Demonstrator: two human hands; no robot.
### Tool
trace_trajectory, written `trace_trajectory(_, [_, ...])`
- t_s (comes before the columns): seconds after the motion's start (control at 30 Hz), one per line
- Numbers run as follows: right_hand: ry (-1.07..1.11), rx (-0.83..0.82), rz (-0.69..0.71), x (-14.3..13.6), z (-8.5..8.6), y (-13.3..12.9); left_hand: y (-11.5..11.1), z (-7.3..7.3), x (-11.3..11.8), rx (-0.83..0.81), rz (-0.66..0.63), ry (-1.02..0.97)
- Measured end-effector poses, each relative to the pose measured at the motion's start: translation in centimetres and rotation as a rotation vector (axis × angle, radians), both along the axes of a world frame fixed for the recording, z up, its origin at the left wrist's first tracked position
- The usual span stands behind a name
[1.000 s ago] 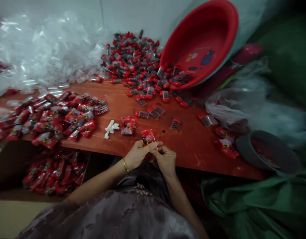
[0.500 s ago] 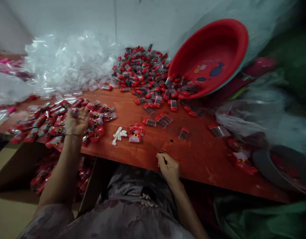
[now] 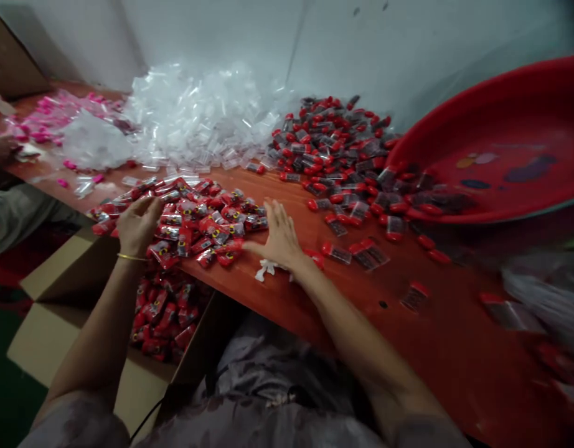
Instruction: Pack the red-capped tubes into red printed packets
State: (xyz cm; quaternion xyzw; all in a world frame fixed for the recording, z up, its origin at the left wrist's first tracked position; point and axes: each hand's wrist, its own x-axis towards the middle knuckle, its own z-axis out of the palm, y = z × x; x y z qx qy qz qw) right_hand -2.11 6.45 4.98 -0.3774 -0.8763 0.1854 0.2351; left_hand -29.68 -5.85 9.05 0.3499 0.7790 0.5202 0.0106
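Observation:
A heap of red-and-clear wrapped packets [image 3: 188,214] lies near the front edge of the orange-red table. At the left side of this heap is my left hand [image 3: 136,229], its fingers loosely bent and a little apart, with nothing visible in them. My right hand [image 3: 283,239] is spread with the thumb out at the heap's right side, its thumb close to the nearest packets. Just below its palm are some small white pieces [image 3: 267,269], partly covered. A red packet [image 3: 315,257] shows behind my right wrist.
Below the table edge stands an open cardboard box [image 3: 75,264] holding more red packets. Red-capped clear tubes [image 3: 324,143] are piled by a tilted red basin [image 3: 506,81]. Clear empty tubes [image 3: 198,112] and pink pieces [image 3: 48,118] lie behind. Another person's hand [image 3: 0,148] is at far left.
My right hand has moved left from the table's front edge to the packet heap and spread its fingers. My left hand has turned and stays at the heap's left. The view has swung left.

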Motion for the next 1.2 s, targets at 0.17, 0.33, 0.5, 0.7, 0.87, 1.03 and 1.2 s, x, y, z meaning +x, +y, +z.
trace_trajectory(0.17, [-0.050, -0.130, -0.178, -7.8, -2.8, 4.2, 0.5, -4.1, 0.2, -0.380, -0.234, 0.461])
trace_trajectory(0.33, [-0.037, -0.026, -0.236, -11.1, -4.2, 2.8, 0.9, -5.9, -0.2, -0.468, -0.309, 0.513])
trace_trajectory(0.5, [-0.035, 0.019, -0.274, -13.7, -4.3, -0.5, -1.1, -6.0, -3.1, -0.436, -0.334, 0.529])
trace_trajectory(0.7, [0.011, 0.047, -0.257, -17.3, -4.1, -4.9, -5.5, -6.8, -6.3, -0.392, -0.288, 0.520])
trace_trajectory(0.87, [0.032, 0.056, -0.165, -20.3, -4.2, -9.3, -10.8, -7.5, -8.8, -0.399, -0.198, 0.478])
trace_trajectory(1.03, [0.069, 0.066, 0.081, -22.7, -5.0, -16.0, -16.6, -8.7, -11.1, -0.484, -0.045, 0.355])
trace_trajectory(1.2, [0.147, 0.089, 0.356, -23.1, -3.5, -16.7, -19.6, -9.5, -12.2, -0.607, 0.288, 0.167])
